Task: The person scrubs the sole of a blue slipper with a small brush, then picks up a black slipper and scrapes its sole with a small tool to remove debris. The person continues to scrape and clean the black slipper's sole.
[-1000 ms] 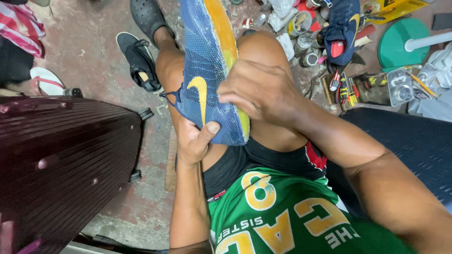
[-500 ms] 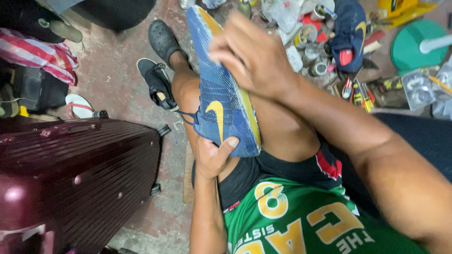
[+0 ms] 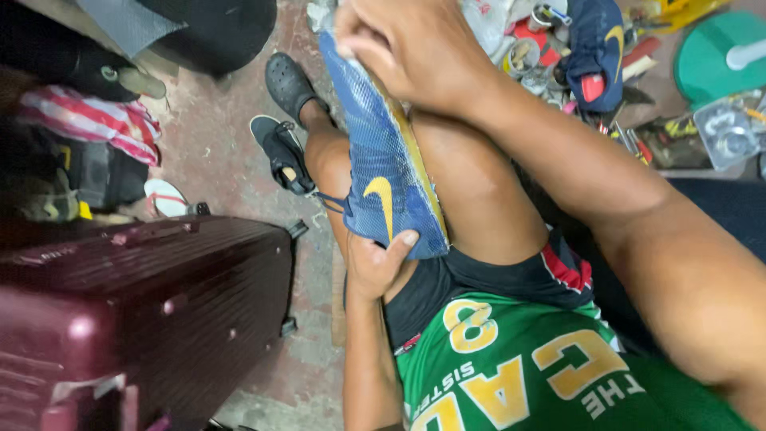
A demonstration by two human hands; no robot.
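A blue mesh sports shoe point(image 3: 381, 152) with a yellow mark and a yellow sole edge rests between my knees, its toe pointing away from me. My left hand point(image 3: 377, 263) grips its heel from below, thumb on the side. My right hand point(image 3: 407, 48) presses on the toe end near the sole edge, fingers curled over it. I cannot tell whether it holds a small tool. A second blue shoe point(image 3: 597, 48) with a red inside lies among clutter at the upper right.
A dark red hard suitcase point(image 3: 144, 311) stands at the left. Black clogs point(image 3: 286, 120) are on my feet on the concrete floor. A striped cloth point(image 3: 92, 120) and a flip-flop point(image 3: 166, 198) lie at the left. Tins, tools and a green lid point(image 3: 718, 48) crowd the upper right.
The view has tilted so the shoe and my knees sit lower right in frame. My right hand has slid from the middle of the shoe up to its toe end.
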